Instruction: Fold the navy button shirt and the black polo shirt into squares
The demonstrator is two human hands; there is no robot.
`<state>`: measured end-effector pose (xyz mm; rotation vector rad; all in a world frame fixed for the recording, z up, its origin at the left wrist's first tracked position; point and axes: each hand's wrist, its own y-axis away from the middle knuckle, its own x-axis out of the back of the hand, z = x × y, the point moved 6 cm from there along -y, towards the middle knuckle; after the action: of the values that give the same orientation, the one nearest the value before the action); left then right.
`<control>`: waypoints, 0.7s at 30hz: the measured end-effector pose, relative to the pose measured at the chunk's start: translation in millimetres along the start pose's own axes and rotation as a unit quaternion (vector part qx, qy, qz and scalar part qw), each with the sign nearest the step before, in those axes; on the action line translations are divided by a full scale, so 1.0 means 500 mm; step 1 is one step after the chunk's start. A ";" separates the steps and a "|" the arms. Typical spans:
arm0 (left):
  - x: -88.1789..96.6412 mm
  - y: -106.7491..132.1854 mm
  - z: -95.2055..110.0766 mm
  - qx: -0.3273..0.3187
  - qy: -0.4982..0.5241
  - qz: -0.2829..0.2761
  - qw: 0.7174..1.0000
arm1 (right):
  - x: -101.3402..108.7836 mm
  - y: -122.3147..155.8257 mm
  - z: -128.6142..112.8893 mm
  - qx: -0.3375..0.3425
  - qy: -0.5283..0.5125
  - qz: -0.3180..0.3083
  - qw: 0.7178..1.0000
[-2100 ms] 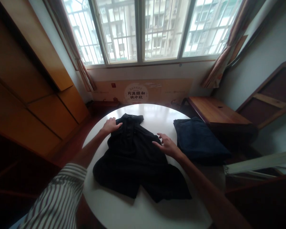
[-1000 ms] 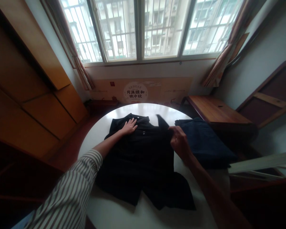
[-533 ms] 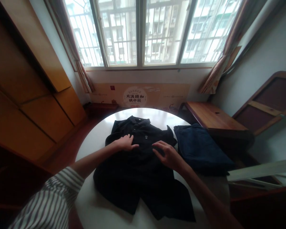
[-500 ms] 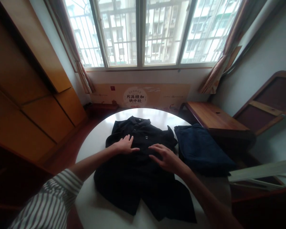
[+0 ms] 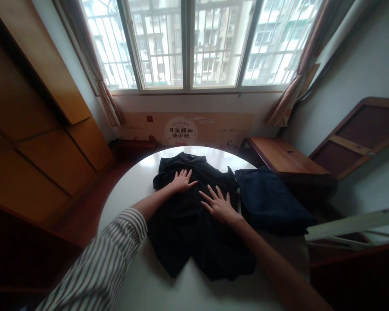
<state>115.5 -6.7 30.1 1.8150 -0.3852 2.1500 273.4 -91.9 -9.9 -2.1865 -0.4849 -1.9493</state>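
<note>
Your grip is slack on both sides: the left hand (image 5: 183, 183) and right hand (image 5: 220, 207) lie with fingers fanned, pinching nothing, apparently resting on the black shirt (image 5: 194, 231). It lies mid-counter (image 5: 129, 190), collar (image 5: 197, 159) at the far side, notched end toward you, dark blue folded cloth (image 5: 274, 201) just to its right. For what looks like smoothing, press evenly with low palms and sweep outward from the middle. Mind the rumpled folds near the collar and the far-right corner (image 5: 231, 173) poking up; lighter pressure should stop the cloth dragging.
</note>
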 end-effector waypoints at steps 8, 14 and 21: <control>0.060 0.168 0.101 -0.074 0.000 0.073 0.995 | 0.112 0.098 -0.032 0.119 -0.089 0.086 0.985; 0.015 0.472 0.110 -0.175 0.059 -0.006 0.983 | 0.115 0.294 -0.101 0.206 -0.101 -0.003 0.973; -0.005 0.517 0.079 -0.136 0.080 -0.024 0.987 | 0.029 0.315 -0.097 0.216 -0.004 0.058 0.975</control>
<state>49.8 -259.6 31.1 1.4776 -0.5588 2.0758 284.7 -253.2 24.3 -1.9004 -0.6921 -1.5925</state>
